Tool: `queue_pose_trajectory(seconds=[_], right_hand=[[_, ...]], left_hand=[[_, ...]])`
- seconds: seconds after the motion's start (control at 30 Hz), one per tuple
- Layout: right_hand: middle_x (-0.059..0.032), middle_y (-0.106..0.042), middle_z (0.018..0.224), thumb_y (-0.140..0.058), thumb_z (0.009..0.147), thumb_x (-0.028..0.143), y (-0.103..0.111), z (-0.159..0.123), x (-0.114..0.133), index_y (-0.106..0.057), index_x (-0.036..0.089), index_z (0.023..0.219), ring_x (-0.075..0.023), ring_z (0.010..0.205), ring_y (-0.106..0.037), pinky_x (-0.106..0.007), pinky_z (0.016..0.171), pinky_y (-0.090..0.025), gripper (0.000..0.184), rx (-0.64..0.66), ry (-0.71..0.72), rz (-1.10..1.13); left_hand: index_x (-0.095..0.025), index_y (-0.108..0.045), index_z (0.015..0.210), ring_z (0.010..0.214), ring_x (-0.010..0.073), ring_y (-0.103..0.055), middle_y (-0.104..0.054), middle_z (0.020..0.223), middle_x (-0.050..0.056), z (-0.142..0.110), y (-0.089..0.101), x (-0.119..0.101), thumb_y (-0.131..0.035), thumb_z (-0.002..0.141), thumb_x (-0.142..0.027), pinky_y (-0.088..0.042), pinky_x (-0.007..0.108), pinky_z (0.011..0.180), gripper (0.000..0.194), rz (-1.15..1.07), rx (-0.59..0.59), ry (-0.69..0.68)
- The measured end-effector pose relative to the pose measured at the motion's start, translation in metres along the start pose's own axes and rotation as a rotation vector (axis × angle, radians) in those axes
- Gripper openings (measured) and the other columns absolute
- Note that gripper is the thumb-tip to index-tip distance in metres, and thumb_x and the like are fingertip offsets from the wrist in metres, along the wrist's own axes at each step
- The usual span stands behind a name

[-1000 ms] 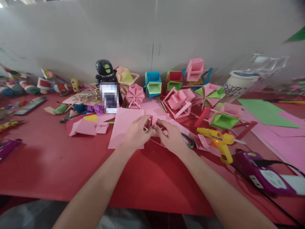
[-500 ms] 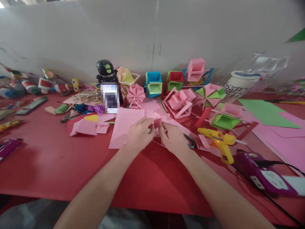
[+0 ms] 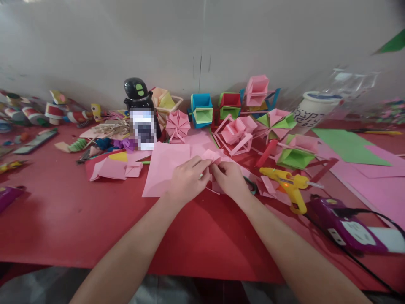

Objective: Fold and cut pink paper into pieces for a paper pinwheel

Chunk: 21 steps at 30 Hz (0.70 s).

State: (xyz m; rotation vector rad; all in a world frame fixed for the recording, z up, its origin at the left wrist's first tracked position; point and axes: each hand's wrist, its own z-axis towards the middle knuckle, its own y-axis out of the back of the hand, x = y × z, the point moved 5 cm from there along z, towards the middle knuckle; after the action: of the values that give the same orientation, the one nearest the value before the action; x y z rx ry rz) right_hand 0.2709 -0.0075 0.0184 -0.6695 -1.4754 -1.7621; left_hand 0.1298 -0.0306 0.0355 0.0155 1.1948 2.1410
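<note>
Head view: with left hand [image 3: 188, 179] and right hand [image 3: 230, 178] together at near centre, fingertips clamped on the small folded pink paper [image 3: 213, 157] between them, pinch lightly, pressing evenly. Avoid nudging the pink paper wheel [image 3: 178, 124] far left.

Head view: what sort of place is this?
Probably a papercraft workspace; classroom, studio or home, I can't tell. Signs: a yellow pistol-shaped plastic glue gun, a flat rectangular pink paper sheet and a blue-and-green folded paper model.
</note>
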Motion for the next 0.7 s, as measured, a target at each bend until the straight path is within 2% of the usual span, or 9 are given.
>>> queue_pose_trajectory(seconds=[0.1,0.27,0.33,0.43,0.57,0.7], right_hand=[[0.0014,-0.048,0.047,-0.051,0.085,0.037,0.001,-0.001,0.002,-0.054,0.018,0.055,-0.012,0.048,-0.043,-0.026,0.049,-0.027,0.036,-0.03,0.021,-0.043],[0.0031,-0.036,0.047,-0.05,0.081,0.033,0.006,-0.004,0.011,-0.039,0.021,0.05,-0.0105,0.047,-0.033,-0.027,0.051,-0.022,0.035,-0.086,0.068,-0.16],[0.0028,-0.035,0.047,-0.049,0.081,0.033,0.006,-0.005,0.015,-0.036,0.021,0.05,-0.0107,0.048,-0.032,-0.028,0.052,-0.021,0.035,-0.088,0.093,-0.202],[0.002,-0.037,0.048,-0.049,0.083,0.035,0.005,-0.006,0.016,-0.037,0.021,0.051,-0.0112,0.048,-0.032,-0.029,0.053,-0.021,0.036,-0.073,0.122,-0.254],[0.0,-0.044,0.049,-0.049,0.086,0.038,0.001,-0.007,0.015,-0.043,0.02,0.052,-0.012,0.048,-0.035,-0.03,0.054,-0.02,0.038,-0.028,0.133,-0.331],[-0.0025,-0.053,0.052,-0.05,0.088,0.039,0.001,-0.008,0.017,-0.053,0.019,0.058,-0.0135,0.05,-0.039,-0.03,0.055,-0.02,0.036,-0.025,0.13,-0.409]], left_hand=[[-0.023,-0.067,0.109,0.083,0.0161,-0.066,-0.07,0.095,0.004,0.001,0.0,0.001,-0.052,0.091,-0.015,-0.049,0.027,0.068,0.025,-0.032,0.011,0.019],[-0.022,-0.065,0.103,0.079,0.0159,-0.064,-0.069,0.094,0.005,0.006,0.007,0.005,-0.051,0.089,-0.013,-0.05,0.028,0.07,0.021,-0.064,-0.045,0.112],[-0.022,-0.063,0.101,0.078,0.0161,-0.063,-0.069,0.096,0.005,0.007,0.008,0.006,-0.053,0.087,-0.013,-0.049,0.029,0.069,0.02,-0.081,-0.033,0.155],[-0.023,-0.058,0.1,0.078,0.0174,-0.063,-0.068,0.096,0.004,0.006,0.005,0.008,-0.057,0.084,-0.015,-0.047,0.03,0.067,0.018,-0.108,0.042,0.209],[-0.025,-0.053,0.097,0.074,0.02,-0.063,-0.067,0.086,0.002,0.005,-0.001,0.013,-0.058,0.085,-0.018,-0.042,0.031,0.061,0.015,-0.07,0.161,0.287],[-0.025,-0.051,0.1,0.072,0.0202,-0.063,-0.068,0.085,0.002,0.005,0.0,0.015,-0.053,0.088,-0.018,-0.04,0.031,0.06,0.013,-0.044,0.18,0.312]])
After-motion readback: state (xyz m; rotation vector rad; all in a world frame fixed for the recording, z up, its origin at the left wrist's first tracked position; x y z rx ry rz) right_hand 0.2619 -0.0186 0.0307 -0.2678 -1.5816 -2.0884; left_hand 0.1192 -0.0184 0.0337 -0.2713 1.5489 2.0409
